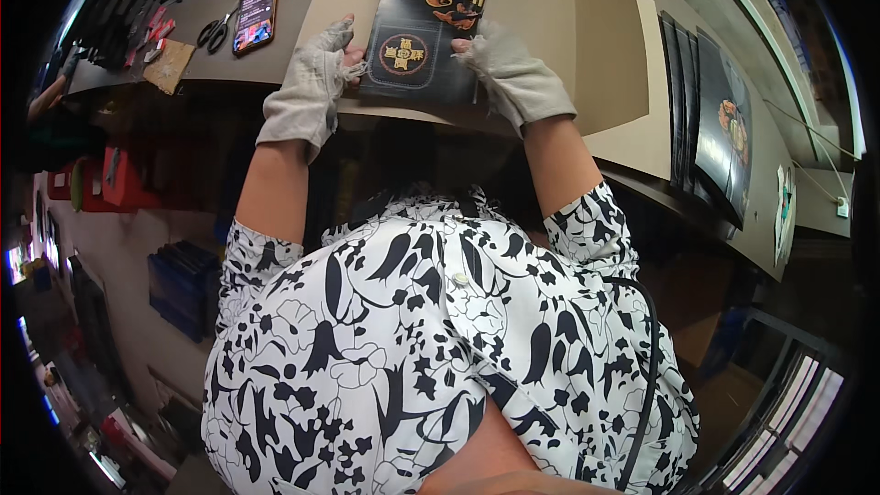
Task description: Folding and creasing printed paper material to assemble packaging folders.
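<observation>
A black printed sheet (pixel 440 32) with orange and gold motifs and a round gold emblem lies in front of me over brown board. My left hand (pixel 316 82), in a frayed pale fingerless glove, is at its left edge; the index finger points up and the other fingertips close in at the edge. On the opposite edge my right hand (pixel 522 73), gloved the same way, grips with its thumb on top of the sheet. Its remaining fingers are mostly hidden. The brown board (pixel 587 46) extends beyond the sheet to the right.
To the left on the table rest a lit phone (pixel 256 13), black-handled scissors (pixel 214 32) and a tan scrap (pixel 169 66). More black printed sheets (pixel 724 119) stand stacked at the right. A red bin (pixel 133 174) sits lower left, beyond the table edge.
</observation>
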Demonstrator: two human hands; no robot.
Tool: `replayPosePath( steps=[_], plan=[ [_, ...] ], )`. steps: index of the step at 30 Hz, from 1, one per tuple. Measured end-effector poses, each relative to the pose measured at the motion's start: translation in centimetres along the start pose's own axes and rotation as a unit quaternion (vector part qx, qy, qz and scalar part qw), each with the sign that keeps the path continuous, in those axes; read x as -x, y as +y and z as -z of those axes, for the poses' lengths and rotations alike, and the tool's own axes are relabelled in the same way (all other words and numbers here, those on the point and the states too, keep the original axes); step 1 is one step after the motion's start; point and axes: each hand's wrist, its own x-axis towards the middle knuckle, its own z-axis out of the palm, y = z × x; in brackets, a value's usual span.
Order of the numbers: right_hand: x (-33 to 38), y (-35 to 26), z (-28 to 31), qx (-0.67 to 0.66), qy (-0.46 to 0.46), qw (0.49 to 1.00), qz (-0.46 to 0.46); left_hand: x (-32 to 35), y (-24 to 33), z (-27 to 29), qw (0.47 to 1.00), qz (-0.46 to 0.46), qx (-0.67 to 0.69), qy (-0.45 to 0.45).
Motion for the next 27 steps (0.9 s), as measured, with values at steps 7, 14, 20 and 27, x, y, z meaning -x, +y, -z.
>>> replayPosePath(
  steps=[7, 14, 20, 27],
  plan=[
    [1.5, -4.1, -0.8, 0.461, -0.029, 0.885, 0.060, -0.4, -2.0, 0.6, 0.998, -0.039, -0.009, -0.048],
    [0.9, -3.7, -1.2, 0.448, -0.031, 0.894, 0.008, 3.7, -1.5, -0.8, 0.867, -0.318, -0.377, 0.069],
    [-3.1, 4.7, -0.1, 0.224, -0.046, 0.974, 0.008, 5.2, 0.3, -2.2, 0.776, -0.395, -0.489, -0.046],
    [-1.0, 4.1, 2.5, 0.174, -0.051, 0.975, 0.126, 4.7, -0.6, -2.6, 0.822, -0.371, -0.431, -0.038]
  ],
)
